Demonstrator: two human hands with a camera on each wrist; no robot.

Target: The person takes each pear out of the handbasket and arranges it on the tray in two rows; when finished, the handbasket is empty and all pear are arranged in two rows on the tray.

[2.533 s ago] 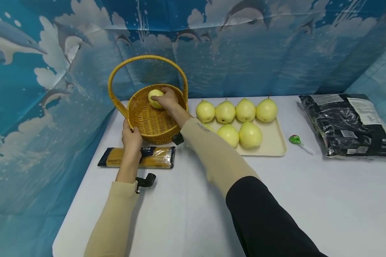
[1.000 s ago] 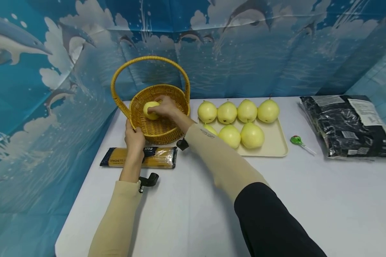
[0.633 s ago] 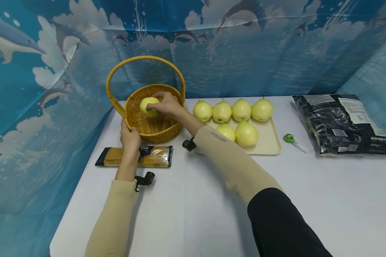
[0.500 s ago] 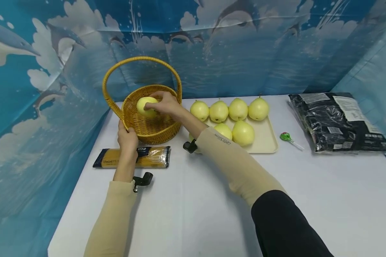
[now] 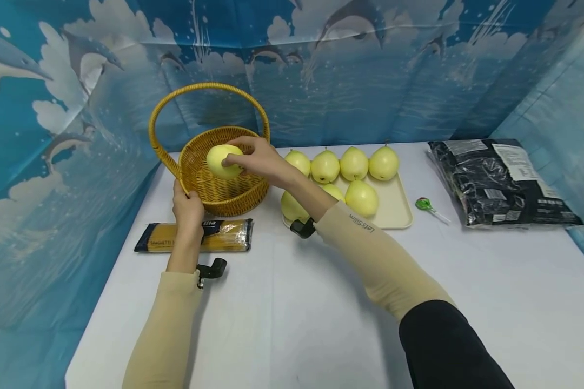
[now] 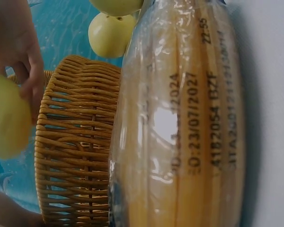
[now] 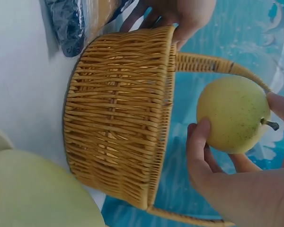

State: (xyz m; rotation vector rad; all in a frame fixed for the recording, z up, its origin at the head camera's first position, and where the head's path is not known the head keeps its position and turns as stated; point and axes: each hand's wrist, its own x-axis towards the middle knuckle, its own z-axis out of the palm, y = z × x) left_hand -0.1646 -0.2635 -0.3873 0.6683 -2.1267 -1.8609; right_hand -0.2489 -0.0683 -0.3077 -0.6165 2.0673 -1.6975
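Note:
My right hand [image 5: 265, 159] holds a yellow-green pear [image 5: 218, 162] between thumb and fingers, over the opening of a woven wicker basket [image 5: 236, 206]. In the right wrist view the held pear [image 7: 229, 111], its stem showing, is outside the basket [image 7: 113, 113], beyond the rim. My left hand [image 5: 187, 208] grips the basket's rim at its near left side, beside the foot of the tall arched handle [image 5: 209, 86]. No other fruit shows in the visible part of the basket.
A pack of spaghetti [image 5: 229, 240] lies just in front of the basket, under my left wrist. To the right, a cream tray [image 5: 396, 210] bears several pears [image 5: 362, 198]. Farther right are a green-wrapped lollipop [image 5: 424, 204] and a black plastic package [image 5: 496, 183]. A dolphin-print cloth hangs behind.
The pear, low inside the basket earlier, has been lifted toward me above the rim in my right hand. My left hand keeps its grip. The head view has shifted slightly right.

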